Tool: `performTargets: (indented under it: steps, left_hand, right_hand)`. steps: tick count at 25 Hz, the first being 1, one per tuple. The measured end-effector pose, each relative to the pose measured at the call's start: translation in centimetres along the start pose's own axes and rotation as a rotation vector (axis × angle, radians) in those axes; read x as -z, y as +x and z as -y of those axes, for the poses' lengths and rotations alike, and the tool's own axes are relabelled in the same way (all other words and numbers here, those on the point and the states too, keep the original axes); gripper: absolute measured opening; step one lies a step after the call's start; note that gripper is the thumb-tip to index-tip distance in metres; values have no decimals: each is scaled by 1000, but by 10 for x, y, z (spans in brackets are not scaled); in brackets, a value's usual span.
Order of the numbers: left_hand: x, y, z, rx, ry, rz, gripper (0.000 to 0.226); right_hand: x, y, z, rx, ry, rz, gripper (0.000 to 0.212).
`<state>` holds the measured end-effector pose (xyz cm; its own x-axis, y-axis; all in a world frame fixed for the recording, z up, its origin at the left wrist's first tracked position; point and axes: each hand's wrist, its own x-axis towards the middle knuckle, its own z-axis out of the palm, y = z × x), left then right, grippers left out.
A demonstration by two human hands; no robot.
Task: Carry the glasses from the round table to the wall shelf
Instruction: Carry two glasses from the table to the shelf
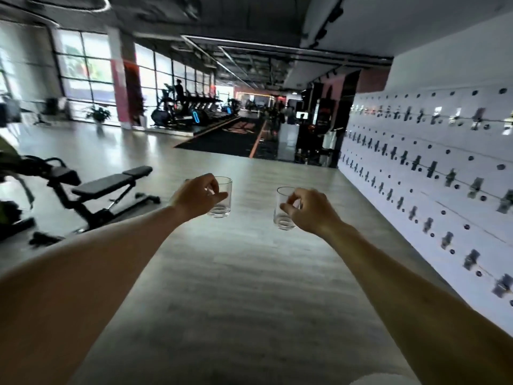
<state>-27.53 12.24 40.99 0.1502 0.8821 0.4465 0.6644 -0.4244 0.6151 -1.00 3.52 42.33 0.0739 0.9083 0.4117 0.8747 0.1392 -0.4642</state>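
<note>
My left hand (pixel 195 197) grips a clear empty glass (pixel 222 207) from its left side, fingers curled round the rim and wall. My right hand (pixel 311 211) grips a second clear empty glass (pixel 283 218) from its right side in the same way. Both glasses are upright and held out in front of me over the grey wood-look floor (pixel 249 273). Neither the round table nor a wall shelf is in view.
A white wall of lockers (pixel 430 168) with dark latches runs along the right. A black weight bench (pixel 105 187) stands on the left. Treadmills (pixel 194 112) and a dark mat area (pixel 230 137) lie ahead, and a person stands far off by the windows.
</note>
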Motion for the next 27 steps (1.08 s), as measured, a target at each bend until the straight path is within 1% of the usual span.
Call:
performTargets:
  steps: [3,8,13,16,19,22,25,27]
  left_hand:
    - [69,-26,59,101,71,-107,25]
    - [204,-90,160,272,150,-246,25]
    - [345,-159,245,362,256,-358,24]
    - [421,-216,292,428,312,-445,25]
    - [488,-275,322,522,365,-516,24]
    - [557,-346,340,631,445,-598,24]
    - [609,-426,352,762,524,-725,25]
    - [636,-471,356,851,565,-773,24]
  right_hand:
    - [-55,22,71,132,80,85,10]
    - [-149,34,221,382,185,225,11]
    - [-229,24,381,547,301,261,14]
    - [-278,5,478,671,320,314,15]
    - [-319,-18,566,775,366,374,16]
    - [-357,-50,662,897,447,441,14]
    - [-393,-100,750,1036,531,555,12]
    - [-413,-132,797,1124,568,619,11]
